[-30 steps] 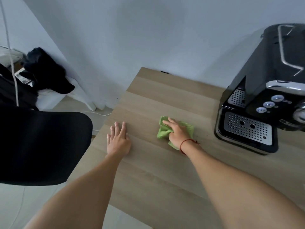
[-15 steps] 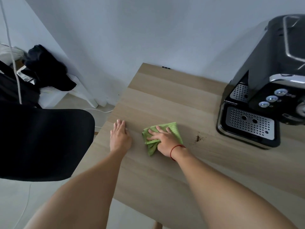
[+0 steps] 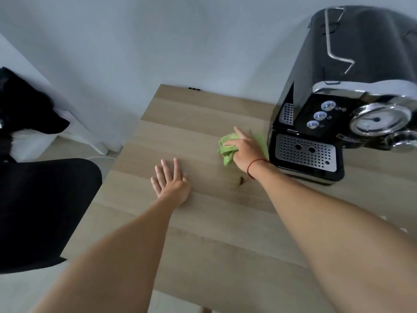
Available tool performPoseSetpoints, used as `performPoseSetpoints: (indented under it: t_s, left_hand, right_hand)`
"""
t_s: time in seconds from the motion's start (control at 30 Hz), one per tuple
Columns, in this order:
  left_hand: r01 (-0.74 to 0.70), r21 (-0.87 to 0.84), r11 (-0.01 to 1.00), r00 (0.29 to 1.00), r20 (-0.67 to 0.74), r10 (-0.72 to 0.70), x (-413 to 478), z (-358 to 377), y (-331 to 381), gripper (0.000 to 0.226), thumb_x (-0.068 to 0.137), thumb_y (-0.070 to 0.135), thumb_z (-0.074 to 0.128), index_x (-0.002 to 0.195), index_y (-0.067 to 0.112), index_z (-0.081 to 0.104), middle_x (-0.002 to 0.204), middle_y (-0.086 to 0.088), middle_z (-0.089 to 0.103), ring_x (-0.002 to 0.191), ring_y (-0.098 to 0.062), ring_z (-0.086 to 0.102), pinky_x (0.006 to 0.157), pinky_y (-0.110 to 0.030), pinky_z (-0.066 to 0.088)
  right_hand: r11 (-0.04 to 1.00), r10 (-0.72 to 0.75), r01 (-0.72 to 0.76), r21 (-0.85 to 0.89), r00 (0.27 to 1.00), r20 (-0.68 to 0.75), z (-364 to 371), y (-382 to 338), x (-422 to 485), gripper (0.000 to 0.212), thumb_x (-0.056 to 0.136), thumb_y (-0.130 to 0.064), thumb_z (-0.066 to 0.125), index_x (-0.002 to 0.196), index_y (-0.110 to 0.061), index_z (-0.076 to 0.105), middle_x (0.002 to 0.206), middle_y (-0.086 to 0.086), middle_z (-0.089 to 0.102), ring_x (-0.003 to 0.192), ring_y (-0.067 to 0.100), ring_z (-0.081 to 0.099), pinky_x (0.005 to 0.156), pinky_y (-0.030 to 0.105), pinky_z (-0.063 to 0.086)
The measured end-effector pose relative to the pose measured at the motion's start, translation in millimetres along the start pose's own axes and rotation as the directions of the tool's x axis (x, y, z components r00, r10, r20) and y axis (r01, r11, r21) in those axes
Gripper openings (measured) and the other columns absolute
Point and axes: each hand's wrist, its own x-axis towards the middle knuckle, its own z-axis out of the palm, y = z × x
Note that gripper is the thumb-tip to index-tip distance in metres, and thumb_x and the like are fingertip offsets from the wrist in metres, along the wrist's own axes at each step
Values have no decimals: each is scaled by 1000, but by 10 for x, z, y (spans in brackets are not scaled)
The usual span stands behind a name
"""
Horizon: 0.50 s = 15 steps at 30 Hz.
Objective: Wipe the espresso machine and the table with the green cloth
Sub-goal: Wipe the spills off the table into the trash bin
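Nearby, crumbs [image 3: 242, 180] on wood table [image 3: 203, 222]; right fingers [image 3: 240, 133] press green cloth [image 3: 226, 152]; left fingers [image 3: 168, 171] flat.

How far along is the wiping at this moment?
Done: nothing can be confirmed; the espresso machine shows no visible sign either way. In hand: the right hand presses the green cloth on the table beside the drip tray, with the left hand flat on the wood. Left: dark grounds near the right wrist, not under the cloth.
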Motion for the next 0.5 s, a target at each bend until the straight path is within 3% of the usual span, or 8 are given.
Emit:
performPoseSetpoints:
  t_s: [0.07, 0.17, 0.3, 0.4, 0.43, 0.5]
  left_hand:
    - [-4, 6, 1000, 1000, 4, 4, -11, -3, -2, 59, 100, 37, 22, 151, 38, -8, 158, 3, -23, 146, -18, -23, 116, -40, -15]
    - [-13, 20, 1000, 1000, -6, 13, -37, 1, 1, 58, 100, 38, 21, 151, 38, -8, 159, 2, -22, 146, -18, -22, 117, -40, -15]
    - [-13, 10, 1000, 999, 32, 13, -119, 26, 136, 58, 100, 38, 20, 151, 37, -8, 158, 1, -23, 145, -19, -24, 115, -43, -17]
    - [-58, 23, 998, 995, 79, 56, -218, 104, 325, 59, 99, 39, 19, 151, 38, -9, 158, 0, -25, 144, -21, -26, 115, -46, -18]
    - [-71, 29, 997, 994, 90, 69, -228, 123, 380, 59, 99, 39, 19, 151, 38, -10, 157, 0, -26, 144, -21, -27, 114, -47, -19]
    - [-91, 50, 995, 990, 114, 85, -198, 123, 457, 58, 99, 39, 17, 150, 40, -11, 157, 1, -28, 143, -21, -28, 113, -47, -20]
  right_hand:
    - [989, 128, -117, -90, 985, 117, 176, 115, -100, 67, 86, 3, 39, 139, -38, 43, 161, 1, 8, 147, 34, -1, 120, 48, 1]
    - [977, 177, -163, -138, 980, 95, 411, 173, -331, 71, 87, -5, 39, 146, -40, 26, 161, 0, 2, 147, 32, -3, 120, 46, 1]
    - [992, 123, -125, 10, 989, 86, 500, 26, -587, 56, 87, -1, 42, 135, -28, 52, 155, 3, 29, 144, 30, 18, 118, 41, 14]
    - [990, 63, -64, 129, 998, 12, 344, -8, -623, 39, 86, 1, 49, 117, -15, 68, 134, 7, 57, 125, 27, 48, 100, 23, 31]
    - [984, 78, -74, 163, 997, -18, 249, 11, -586, 38, 86, 1, 50, 116, -12, 68, 132, 8, 57, 122, 27, 50, 96, 22, 32]
    - [987, 72, -57, 150, 993, -97, 101, 65, -451, 41, 88, 1, 48, 124, -11, 62, 138, 10, 50, 127, 25, 44, 103, 25, 32]
